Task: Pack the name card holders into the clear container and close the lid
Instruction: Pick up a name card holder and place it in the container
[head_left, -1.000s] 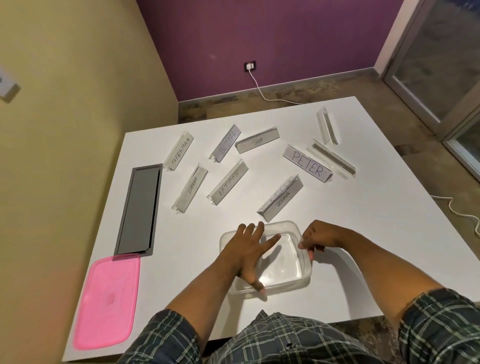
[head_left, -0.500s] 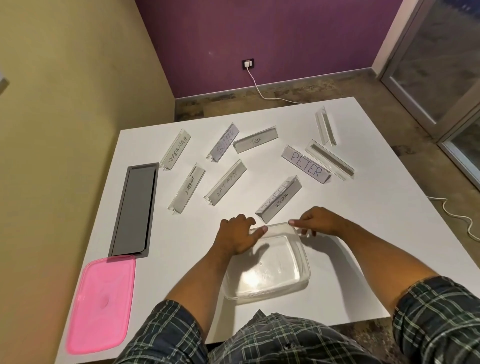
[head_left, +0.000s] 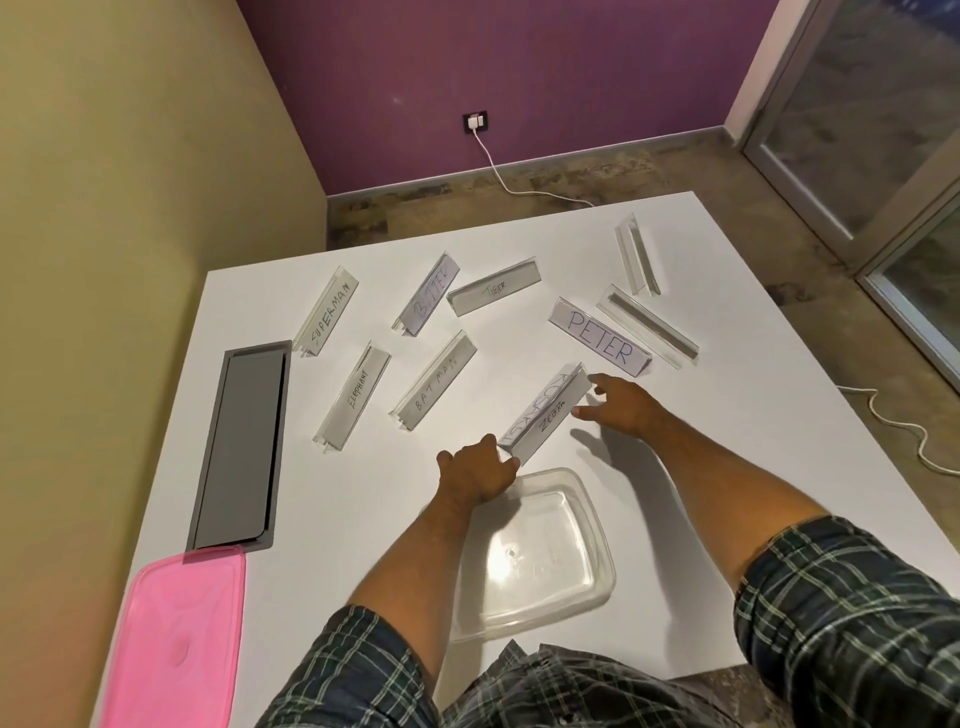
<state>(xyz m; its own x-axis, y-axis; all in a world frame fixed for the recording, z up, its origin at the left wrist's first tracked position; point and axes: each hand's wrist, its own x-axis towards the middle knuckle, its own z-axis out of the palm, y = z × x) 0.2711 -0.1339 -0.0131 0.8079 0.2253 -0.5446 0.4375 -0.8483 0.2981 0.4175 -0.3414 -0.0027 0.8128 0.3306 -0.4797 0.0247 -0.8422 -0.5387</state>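
Item: ZEBRA holder (head_left: 545, 413). My left hand (head_left: 475, 470) pinches its near end; my right hand (head_left: 621, 405), grip spread, touches its far end. Clear container (head_left: 592, 525) sits near, on the counter (head_left: 779, 457).

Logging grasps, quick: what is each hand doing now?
Left hand: grips the near end of the ZEBRA holder.
Right hand: open, fingers at its far end.

Both hands (head_left: 475, 467) now at ZEBRA holder (head_left: 545, 413), perhaps.
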